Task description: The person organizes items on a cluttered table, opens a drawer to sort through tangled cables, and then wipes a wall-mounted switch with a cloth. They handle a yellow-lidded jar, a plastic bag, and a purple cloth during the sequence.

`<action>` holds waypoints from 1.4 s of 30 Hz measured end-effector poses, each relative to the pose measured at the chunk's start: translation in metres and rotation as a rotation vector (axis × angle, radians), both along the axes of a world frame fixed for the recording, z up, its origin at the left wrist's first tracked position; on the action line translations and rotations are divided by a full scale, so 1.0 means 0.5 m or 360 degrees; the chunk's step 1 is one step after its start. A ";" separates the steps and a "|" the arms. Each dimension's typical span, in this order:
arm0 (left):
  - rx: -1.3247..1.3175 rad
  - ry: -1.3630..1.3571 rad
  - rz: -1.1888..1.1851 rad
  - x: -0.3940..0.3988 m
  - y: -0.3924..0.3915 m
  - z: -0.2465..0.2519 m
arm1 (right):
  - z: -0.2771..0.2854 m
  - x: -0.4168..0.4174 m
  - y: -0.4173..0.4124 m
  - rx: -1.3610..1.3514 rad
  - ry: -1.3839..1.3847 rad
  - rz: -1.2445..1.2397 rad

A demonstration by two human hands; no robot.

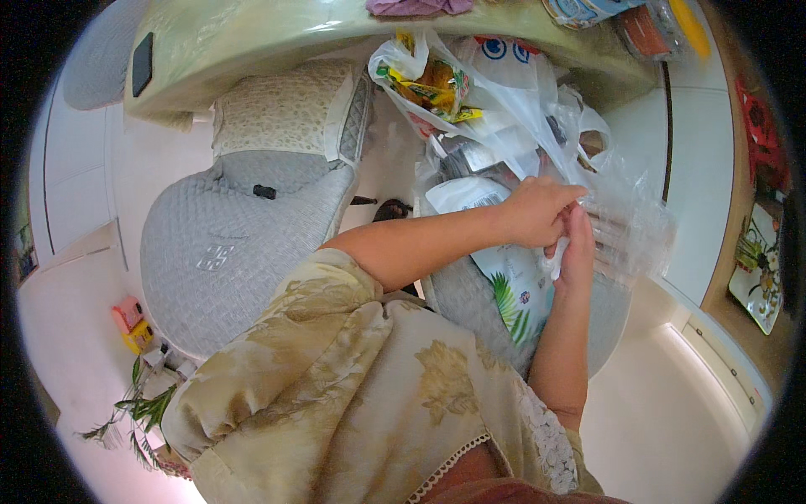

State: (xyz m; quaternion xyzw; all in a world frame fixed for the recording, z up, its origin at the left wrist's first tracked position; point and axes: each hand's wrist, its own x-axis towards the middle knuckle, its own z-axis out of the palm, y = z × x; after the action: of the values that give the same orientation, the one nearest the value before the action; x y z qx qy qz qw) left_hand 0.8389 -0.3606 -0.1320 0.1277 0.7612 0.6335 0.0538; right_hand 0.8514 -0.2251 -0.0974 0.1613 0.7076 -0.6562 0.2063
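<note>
My left hand and my right hand meet over a cushioned chair seat, with their fingertips together. Pinched between them is thin plastic of a clear bag, and a twisted white end pokes out below the fingers. Exactly which fingers grip it is partly hidden. Just under my left hand leans a white pouch printed with green leaves. Beyond the hands, a white plastic carrier bag gapes at its left side, showing a yellow-and-green food packet. A boxy silvery pack lies near its bottom.
A second chair with a grey quilted cover stands at left, a small black object on it. The covered table holds a phone and a purple cloth. A potted plant sits lower left; a wooden-topped cabinet borders the right.
</note>
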 end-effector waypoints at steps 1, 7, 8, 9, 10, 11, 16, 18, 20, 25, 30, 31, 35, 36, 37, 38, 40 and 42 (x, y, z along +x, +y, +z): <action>-0.0053 0.0083 -0.0029 0.012 0.001 -0.004 | -0.017 -0.004 0.008 -0.0108 -0.0079 -0.0063; 0.0104 0.0111 -0.0022 0.060 0.028 -0.072 | -0.101 -0.006 0.042 -0.0463 -0.0523 -0.0286; 0.0117 0.0088 -0.0091 0.062 0.023 -0.077 | -0.111 -0.005 0.046 -0.0601 -0.0634 -0.0352; 0.0070 0.0080 -0.0183 0.064 0.015 -0.077 | -0.128 -0.003 0.054 -0.0582 -0.0642 -0.0285; 0.0024 0.0072 -0.0275 0.065 0.008 -0.075 | -0.144 0.001 0.063 -0.0562 -0.0650 -0.0217; -0.0022 0.0064 -0.0366 0.067 0.001 -0.070 | -0.157 0.005 0.070 -0.0542 -0.0657 -0.0148; 0.0137 0.0330 -0.0102 0.043 -0.075 -0.046 | -0.105 -0.010 0.065 -0.0954 -0.0474 -0.0147; -0.0307 0.0749 0.0464 -0.019 -0.165 -0.054 | -0.090 -0.012 0.063 -0.0991 -0.0377 -0.0332; -0.1025 0.0726 0.0896 -0.084 -0.285 -0.079 | -0.074 -0.016 0.054 -0.1122 -0.0306 -0.0258; -0.1891 0.0101 0.0733 -0.077 -0.406 -0.103 | -0.027 -0.037 0.064 -0.1336 -0.0096 -0.0212; -0.0488 -0.0127 0.1092 -0.073 -0.420 -0.071 | -0.013 -0.043 0.078 -0.1547 0.0130 -0.0256; 0.0014 -0.0257 0.1187 -0.067 -0.414 -0.042 | -0.011 -0.044 0.084 -0.1501 0.0163 -0.0283; 0.1205 -0.0060 0.1007 -0.060 -0.432 0.025 | -0.004 -0.055 0.118 -0.1312 0.0214 -0.0451; 0.1271 -0.0042 0.0908 -0.054 -0.424 0.040 | -0.002 -0.057 0.123 -0.1261 0.0212 -0.0508; 0.1337 -0.0031 0.0801 -0.050 -0.420 0.058 | 0.001 -0.057 0.126 -0.1279 0.0253 -0.0482; 0.1430 -0.0034 0.0658 -0.045 -0.419 0.073 | 0.004 -0.058 0.129 -0.1298 0.0294 -0.0457; 0.1605 -0.0035 0.0366 -0.037 -0.414 0.103 | 0.014 -0.058 0.130 -0.1275 0.0393 -0.0421; 0.1522 0.0055 0.0433 -0.038 -0.392 0.155 | 0.034 -0.057 0.129 -0.1183 0.0501 -0.0407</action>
State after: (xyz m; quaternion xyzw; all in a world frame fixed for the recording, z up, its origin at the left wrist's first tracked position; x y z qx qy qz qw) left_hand 0.8197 -0.5565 -0.0545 0.0480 0.3961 0.9107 -0.1066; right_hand 0.8227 -0.1607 -0.0803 0.0602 0.4201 -0.9037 0.0569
